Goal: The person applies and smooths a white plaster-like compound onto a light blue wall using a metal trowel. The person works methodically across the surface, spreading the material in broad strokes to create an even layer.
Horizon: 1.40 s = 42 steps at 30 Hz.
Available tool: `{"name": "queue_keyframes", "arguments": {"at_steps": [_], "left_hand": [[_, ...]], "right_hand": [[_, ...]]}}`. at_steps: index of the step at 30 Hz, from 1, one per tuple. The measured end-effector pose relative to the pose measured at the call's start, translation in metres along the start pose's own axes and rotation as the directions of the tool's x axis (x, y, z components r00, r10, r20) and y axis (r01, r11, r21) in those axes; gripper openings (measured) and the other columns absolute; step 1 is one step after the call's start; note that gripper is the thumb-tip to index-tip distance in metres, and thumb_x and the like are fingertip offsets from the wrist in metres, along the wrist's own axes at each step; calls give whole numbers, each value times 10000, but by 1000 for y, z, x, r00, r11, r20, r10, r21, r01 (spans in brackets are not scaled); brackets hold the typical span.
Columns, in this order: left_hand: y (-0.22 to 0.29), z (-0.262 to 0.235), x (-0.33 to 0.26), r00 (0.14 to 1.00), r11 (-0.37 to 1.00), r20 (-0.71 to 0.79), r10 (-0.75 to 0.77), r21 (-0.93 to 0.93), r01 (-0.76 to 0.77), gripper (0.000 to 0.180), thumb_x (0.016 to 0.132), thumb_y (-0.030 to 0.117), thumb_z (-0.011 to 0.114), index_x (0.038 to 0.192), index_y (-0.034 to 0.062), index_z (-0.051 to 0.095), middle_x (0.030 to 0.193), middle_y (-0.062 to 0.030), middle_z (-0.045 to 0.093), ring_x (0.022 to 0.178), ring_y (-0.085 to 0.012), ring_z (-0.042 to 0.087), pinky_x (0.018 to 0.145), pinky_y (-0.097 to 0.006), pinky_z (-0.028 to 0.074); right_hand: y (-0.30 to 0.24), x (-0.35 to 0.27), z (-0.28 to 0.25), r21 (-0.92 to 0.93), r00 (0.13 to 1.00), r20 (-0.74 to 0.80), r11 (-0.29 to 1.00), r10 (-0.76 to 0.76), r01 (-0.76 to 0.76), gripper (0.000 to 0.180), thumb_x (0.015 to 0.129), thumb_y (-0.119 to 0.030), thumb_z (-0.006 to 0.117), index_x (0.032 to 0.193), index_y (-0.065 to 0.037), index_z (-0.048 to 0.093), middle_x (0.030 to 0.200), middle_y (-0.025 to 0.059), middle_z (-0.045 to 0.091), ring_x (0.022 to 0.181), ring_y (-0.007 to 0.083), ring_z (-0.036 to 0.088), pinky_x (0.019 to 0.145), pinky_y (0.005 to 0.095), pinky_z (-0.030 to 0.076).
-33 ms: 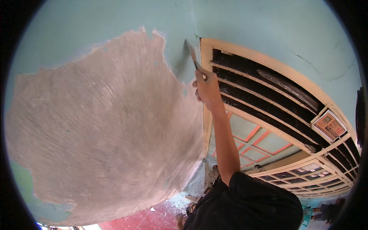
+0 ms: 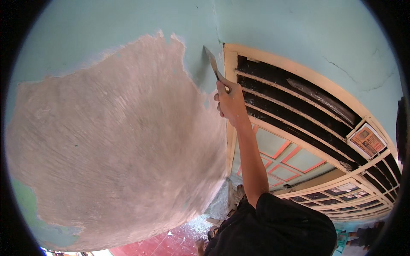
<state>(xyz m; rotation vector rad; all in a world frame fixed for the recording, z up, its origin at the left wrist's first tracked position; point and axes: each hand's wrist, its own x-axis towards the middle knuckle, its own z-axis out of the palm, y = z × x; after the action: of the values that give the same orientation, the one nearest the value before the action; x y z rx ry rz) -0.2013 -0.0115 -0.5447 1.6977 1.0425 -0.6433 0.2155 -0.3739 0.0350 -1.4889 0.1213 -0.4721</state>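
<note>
My right hand (image 2: 230, 100) reaches up along the wall on a bare forearm from a black sleeve. Its fingers are closed around the handle of a putty knife (image 2: 211, 59), thumb toward the blade. The blade points up and slightly left, over a strip of pale green paint (image 2: 194, 55) beside the wall corner; I cannot tell whether its tip touches. Left of the knife is a large patch of bare, scratched plaster (image 2: 128, 128) with a ragged paint edge. My left hand does not show in any way I can make out.
Right of my hand, a cream wooden frame (image 2: 230, 64) holds dark slatted vents, with a printed orange-and-white paper (image 2: 367, 140) stuck on it. A panelled door (image 2: 279, 149) lies below. White flakes (image 2: 198, 226) litter the red tiled floor (image 2: 149, 244). Green plastic chair (image 2: 341, 240) stands lower right.
The putty knife's blade has shifted slightly left and down, and turned a little, showing more of its flat side. My right hand has moved slightly with it.
</note>
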Motion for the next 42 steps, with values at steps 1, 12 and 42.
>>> {"name": "queue_keyframes", "arguments": {"at_steps": [1,12,42], "left_hand": [[1,-4,0,998,990,-40,49,135,-44,374,858,342,570,1031,49,726,1082,-185,700,955,-331,692,854,-405,538],[36,-2,-28,993,983,-71,99,160,-86,367,865,325,571,1039,36,718,1058,-180,704,922,-319,696,807,-393,542],[10,32,-49,991,989,-132,18,151,3,348,885,277,572,1059,1,695,993,-167,714,832,-285,705,681,-359,551]], "right_hand": [[-4,6,1,14,999,-6,999,-37,37,432,1000,-201,478,1337,66,513,646,56,520,389,84,424,339,260,336],[-31,14,26,-3,982,72,984,-176,176,416,995,-143,478,1389,-10,496,581,33,479,400,82,416,368,283,365],[-44,-54,47,-195,549,438,520,-712,831,584,897,-25,620,1449,-87,443,589,94,518,495,191,521,523,306,434]]}}
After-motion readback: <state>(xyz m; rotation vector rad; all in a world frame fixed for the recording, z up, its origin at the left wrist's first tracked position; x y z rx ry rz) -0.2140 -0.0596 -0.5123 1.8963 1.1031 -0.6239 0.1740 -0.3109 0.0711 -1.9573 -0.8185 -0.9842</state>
